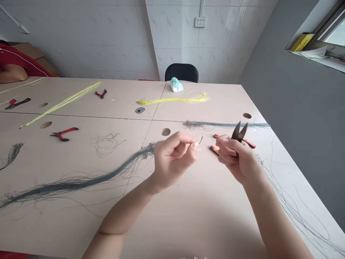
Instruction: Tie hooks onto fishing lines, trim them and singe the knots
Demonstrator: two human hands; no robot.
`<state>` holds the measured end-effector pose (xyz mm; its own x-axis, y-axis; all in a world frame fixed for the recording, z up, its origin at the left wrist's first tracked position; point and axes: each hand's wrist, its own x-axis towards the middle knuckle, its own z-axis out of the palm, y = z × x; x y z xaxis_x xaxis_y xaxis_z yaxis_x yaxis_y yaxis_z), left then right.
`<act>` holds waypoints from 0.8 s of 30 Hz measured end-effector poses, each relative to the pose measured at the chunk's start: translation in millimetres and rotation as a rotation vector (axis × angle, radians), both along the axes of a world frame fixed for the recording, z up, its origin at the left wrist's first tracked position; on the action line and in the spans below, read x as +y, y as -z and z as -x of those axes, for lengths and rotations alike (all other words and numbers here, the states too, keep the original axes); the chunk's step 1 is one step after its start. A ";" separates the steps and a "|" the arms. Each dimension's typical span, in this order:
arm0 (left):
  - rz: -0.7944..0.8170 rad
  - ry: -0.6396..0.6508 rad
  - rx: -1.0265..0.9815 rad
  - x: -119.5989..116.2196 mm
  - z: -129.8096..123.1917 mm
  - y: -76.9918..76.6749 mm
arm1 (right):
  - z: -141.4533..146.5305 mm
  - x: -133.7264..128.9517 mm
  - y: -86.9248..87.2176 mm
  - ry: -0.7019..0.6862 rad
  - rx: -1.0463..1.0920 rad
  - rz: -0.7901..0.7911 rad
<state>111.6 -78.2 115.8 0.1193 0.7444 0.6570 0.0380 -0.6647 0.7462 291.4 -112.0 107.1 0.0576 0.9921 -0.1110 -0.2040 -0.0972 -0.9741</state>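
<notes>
My left hand (175, 156) is raised above the table, thumb and forefinger pinched on a thin wire whose short dark end (201, 139) sticks out past the fingertips. My right hand (237, 154) is closed around dark scissors (238, 132), their blades pointing up and slightly apart; the handles are mostly hidden in the palm. Behind that hand, red handles with yellow marks (215, 149) lie on the table, partly covered. Left of my left hand stretches a thick bundle of grey-blue wires (88, 182), its tangled end close to the wrist.
Another grey-blue bundle (215, 124) lies beyond my hands, and loose wires (293, 212) run along the right edge. Yellow wire bundles (172, 100) lie farther back. Red-handled pliers (64, 134) rest at left. A person in a red sleeve (24, 61) sits far left.
</notes>
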 end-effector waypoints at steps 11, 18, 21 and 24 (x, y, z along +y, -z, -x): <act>-0.278 -0.103 0.190 -12.6 4.1 5.2 | 29.3 -23.2 -20.2 0.045 -0.115 -0.134; -0.404 -0.162 0.267 -12.6 0.1 3.1 | 30.4 -21.4 -22.2 0.088 -0.173 -0.198; -0.482 -0.184 0.312 -12.7 -0.2 1.4 | 31.2 -22.2 -21.3 0.103 -0.214 -0.253; -0.527 -0.219 0.367 -11.8 -0.7 0.1 | 29.9 -21.4 -21.3 0.098 -0.232 -0.312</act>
